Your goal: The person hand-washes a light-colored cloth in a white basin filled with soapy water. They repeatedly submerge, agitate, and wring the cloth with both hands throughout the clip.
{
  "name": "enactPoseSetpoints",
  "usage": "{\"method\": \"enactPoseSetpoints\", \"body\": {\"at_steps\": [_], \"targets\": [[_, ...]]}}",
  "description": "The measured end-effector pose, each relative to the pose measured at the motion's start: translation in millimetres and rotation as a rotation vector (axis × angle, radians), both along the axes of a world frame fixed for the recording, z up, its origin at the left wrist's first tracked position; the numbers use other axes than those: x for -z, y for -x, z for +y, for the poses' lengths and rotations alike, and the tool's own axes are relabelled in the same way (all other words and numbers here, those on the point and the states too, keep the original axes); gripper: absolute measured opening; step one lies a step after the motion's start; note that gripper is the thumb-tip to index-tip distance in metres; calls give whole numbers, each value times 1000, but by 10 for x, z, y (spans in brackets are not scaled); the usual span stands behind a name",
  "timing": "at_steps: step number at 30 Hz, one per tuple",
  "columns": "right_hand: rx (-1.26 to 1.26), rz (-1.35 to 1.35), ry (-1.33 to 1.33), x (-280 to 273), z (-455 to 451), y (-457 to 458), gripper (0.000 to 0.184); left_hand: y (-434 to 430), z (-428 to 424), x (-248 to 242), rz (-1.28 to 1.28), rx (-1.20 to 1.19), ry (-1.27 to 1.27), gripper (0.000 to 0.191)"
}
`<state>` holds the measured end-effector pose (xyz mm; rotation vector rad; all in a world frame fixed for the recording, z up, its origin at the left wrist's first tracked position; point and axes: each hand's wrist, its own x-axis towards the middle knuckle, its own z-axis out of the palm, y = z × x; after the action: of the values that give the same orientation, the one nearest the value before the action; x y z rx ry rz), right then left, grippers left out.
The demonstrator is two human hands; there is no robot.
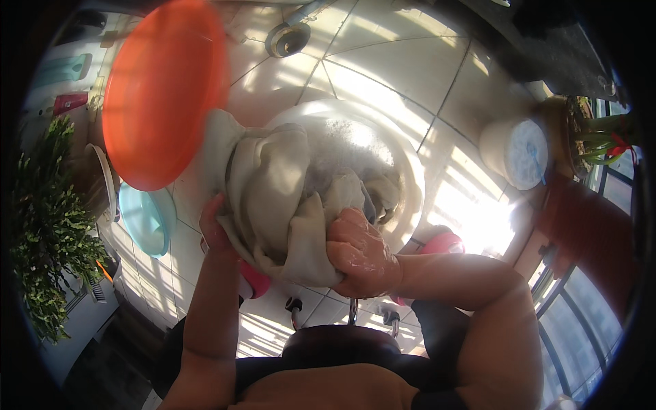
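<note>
A large wet beige cloth (269, 189) hangs in bulky folds over the left side of a white basin (417, 177). Foamy water (348, 138) fills the basin, and another part of wet fabric (384, 192) lies in it at the right. My right hand (364, 256), wet and shiny, is closed around a bunched portion of the cloth near the basin's front. At the cloth's left edge, my left hand (215, 225) grips it from the side, its fingers partly hidden behind the folds.
An orange basin (164, 97) stands tilted at the upper left, above a light blue basin (146, 220). A floor drain (288, 40) with a pipe is at the top. To the right are a white bucket (515, 154) and a potted plant (602, 133). A leafy plant (51, 225) is at left.
</note>
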<state>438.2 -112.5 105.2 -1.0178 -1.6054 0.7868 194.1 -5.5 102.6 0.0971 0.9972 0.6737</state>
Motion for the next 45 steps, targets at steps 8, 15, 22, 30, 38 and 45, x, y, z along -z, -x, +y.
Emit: {"method": "enactPoseSetpoints", "body": {"at_steps": [8,15,22,30,38,45], "targets": [[-75,-330,32,375,-264,-569,47,-372,-410,585,865,812,-226,55],[78,-669,413,505,-583,-522,73,-929,-675,1158,1230,965,-1513,54],[393,-637,336,1236,13,23,50,-1085,-219,1878,1165,1353,-950,36],[377,-481,1037,1643,677,-12,47,-990,399,2012,1117,1451,-639,44],[-69,-383,821,1292,975,-317,53,-974,502,1780,475,471,-52,54],[60,-467,491,587,-69,-466,72,-825,-432,993,686,768,-599,37]]}}
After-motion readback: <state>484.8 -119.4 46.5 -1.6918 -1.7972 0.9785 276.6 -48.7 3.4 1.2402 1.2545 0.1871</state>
